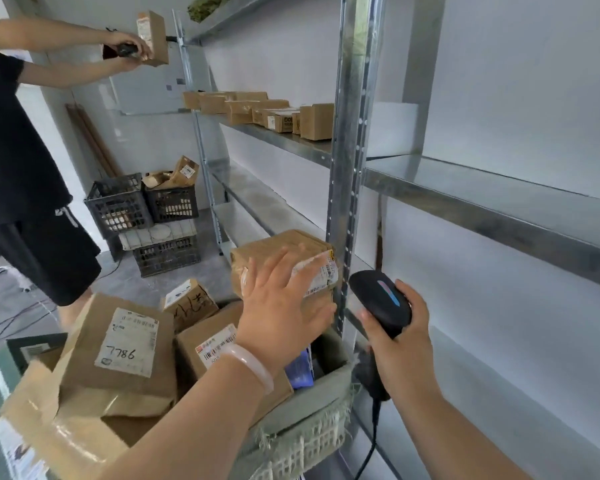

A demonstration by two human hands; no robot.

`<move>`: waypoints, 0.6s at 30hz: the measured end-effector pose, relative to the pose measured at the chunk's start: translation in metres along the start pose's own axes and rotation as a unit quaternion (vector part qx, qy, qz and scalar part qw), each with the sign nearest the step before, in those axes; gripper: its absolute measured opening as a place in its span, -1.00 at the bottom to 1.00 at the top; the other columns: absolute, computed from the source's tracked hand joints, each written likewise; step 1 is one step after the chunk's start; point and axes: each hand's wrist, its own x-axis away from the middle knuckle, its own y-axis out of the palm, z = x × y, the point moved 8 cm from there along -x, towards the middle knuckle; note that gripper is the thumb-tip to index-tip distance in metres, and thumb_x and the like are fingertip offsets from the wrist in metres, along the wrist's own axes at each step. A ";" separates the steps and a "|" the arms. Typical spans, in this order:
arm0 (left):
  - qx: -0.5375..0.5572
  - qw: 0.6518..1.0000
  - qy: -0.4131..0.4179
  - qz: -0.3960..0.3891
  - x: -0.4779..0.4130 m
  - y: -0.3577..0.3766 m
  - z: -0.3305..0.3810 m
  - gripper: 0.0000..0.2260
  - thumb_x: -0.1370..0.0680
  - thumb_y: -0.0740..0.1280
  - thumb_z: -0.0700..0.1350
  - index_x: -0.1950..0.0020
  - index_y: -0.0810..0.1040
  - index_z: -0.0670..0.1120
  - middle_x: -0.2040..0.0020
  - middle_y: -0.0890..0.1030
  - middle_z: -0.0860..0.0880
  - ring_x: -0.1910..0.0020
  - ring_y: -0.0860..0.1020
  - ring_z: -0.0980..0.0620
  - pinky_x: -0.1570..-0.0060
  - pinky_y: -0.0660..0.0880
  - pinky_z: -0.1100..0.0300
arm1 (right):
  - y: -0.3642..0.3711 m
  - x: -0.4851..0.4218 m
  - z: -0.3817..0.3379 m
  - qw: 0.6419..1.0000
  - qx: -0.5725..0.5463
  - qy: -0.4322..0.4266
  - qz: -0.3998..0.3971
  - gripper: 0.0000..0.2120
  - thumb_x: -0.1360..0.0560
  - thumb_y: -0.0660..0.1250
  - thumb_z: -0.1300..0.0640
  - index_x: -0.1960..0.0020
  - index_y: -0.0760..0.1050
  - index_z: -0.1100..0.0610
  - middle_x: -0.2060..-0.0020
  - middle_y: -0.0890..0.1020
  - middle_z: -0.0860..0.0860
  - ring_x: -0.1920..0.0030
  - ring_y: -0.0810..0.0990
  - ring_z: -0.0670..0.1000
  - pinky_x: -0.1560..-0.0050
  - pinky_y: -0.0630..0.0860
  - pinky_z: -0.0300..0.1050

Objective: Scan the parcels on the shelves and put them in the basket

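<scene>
A brown taped parcel (278, 249) with a white label hangs just above the basket (321, 389), beside the shelf upright. My left hand (284, 303) lies flat against its near side, fingers straight and spread, thumb stretched along its lower edge. My right hand (400, 344) grips a black barcode scanner (380, 296) with a cable, its head pointing at the parcel's label end. The grey basket holds several cardboard parcels, one marked 7786 (129, 344). More parcels (257, 109) sit in a row on an upper shelf to the left.
A metal shelf upright (347, 168) stands right behind the parcel. Another person (21, 161) at the left holds a box and a scanner up high. Black crates (146, 209) with parcels are stacked on the floor by the wall. Cables run across the floor at the left.
</scene>
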 end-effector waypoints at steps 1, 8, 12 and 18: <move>0.001 1.000 0.017 -0.006 0.007 0.000 0.011 -0.45 -0.48 0.34 0.20 -0.44 0.47 0.05 -0.42 0.48 -0.05 -0.48 0.34 -0.16 -0.45 0.12 -0.35 | -0.008 0.016 0.001 1.000 0.003 0.003 0.020 -0.43 -0.44 0.50 0.09 -0.19 0.28 -0.40 0.02 0.59 -0.29 0.07 0.67 0.02 -0.02 0.61 -0.05; 0.068 0.982 0.101 -0.145 0.095 0.036 0.075 -0.42 -0.51 0.12 0.29 -0.51 0.34 0.15 -0.51 0.37 0.00 -0.52 0.26 -0.07 -0.52 -0.05 -0.14 | -0.081 0.136 0.031 0.987 0.047 0.078 0.136 -0.43 -0.45 0.49 0.10 -0.31 0.31 -0.26 0.01 0.59 -0.29 0.08 0.65 0.09 -0.03 0.60 0.14; 0.098 0.961 0.125 -0.228 0.148 0.071 0.121 -0.39 -0.51 0.09 0.31 -0.53 0.30 0.16 -0.55 0.30 0.01 -0.55 0.22 -0.07 -0.54 0.01 -0.18 | -0.137 0.202 0.046 0.970 0.080 0.119 0.196 -0.44 -0.44 0.50 0.09 -0.22 0.31 -0.35 0.01 0.57 -0.32 0.03 0.64 0.06 -0.06 0.58 0.18; 0.094 0.920 0.191 -0.330 0.220 0.121 0.198 -0.38 -0.57 0.05 0.33 -0.59 -0.05 0.24 -0.63 -0.01 0.09 -0.60 -0.06 0.03 -0.55 -0.11 -0.12 | -0.237 0.288 0.067 0.935 0.101 0.171 0.294 -0.46 -0.45 0.48 0.06 -0.25 0.29 -0.31 0.00 0.56 -0.29 0.05 0.64 0.05 -0.06 0.60 0.16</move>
